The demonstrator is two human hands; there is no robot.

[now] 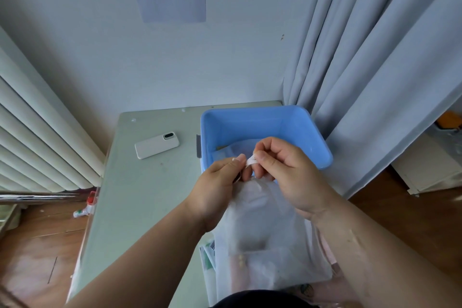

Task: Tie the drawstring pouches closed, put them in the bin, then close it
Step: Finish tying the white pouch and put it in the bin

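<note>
A translucent white drawstring pouch [262, 227] lies on the table in front of me, its gathered neck pointing toward the blue bin [297, 120]. My left hand [217, 187] pinches the neck and one end of the white drawstring. My right hand [282, 165] pinches the other end of the drawstring [251, 160] between thumb and forefinger, just above the bin's near rim. The bin stands open at the table's far right with a pale pouch [232, 149] lying inside. More pouches [208, 255] lie under the one I hold. No lid is in view.
A white phone [157, 145] lies face down on the pale green table [140, 195], left of the bin. A radiator stands at the left, grey curtains hang at the right, and a paper sheet is on the wall. Small items lie on the wooden floor at the left.
</note>
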